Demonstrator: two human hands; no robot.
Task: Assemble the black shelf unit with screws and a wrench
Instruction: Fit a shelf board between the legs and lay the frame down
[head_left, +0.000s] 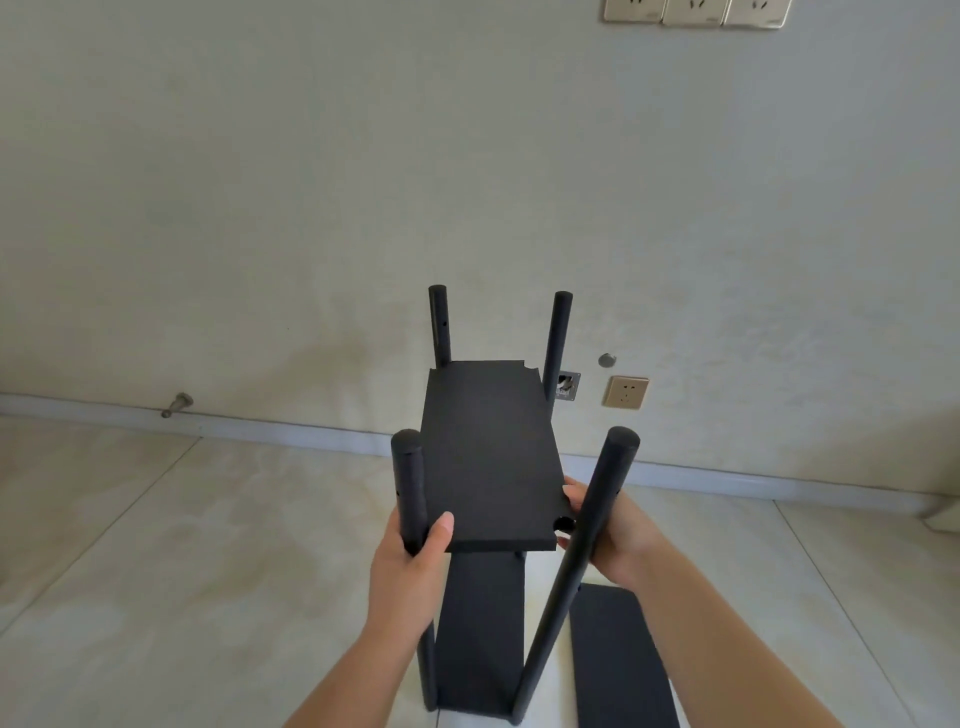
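Black and matte, the shelf unit stands on the floor near the wall, with four round posts pointing up. The two near posts are at 7 and 5 o'clock of the board, and the two far posts at 11 and 1 o'clock. The board lies between the posts, its long axis running from the person toward the wall. It is tilted, the far end higher, and it sits a little askew, its near right corner against the right post.

The left hand grips the near left post, fingers curled round it, thumb pressing on the near left corner of the board. The right hand holds the near right corner of the board; its fingers are curled at the edge, partly hidden behind the post.

A lower board is already in the frame below. One more loose panel lies flat on the floor at 5 o'clock, beside the unit. A socket is on the wall at 1 o'clock.
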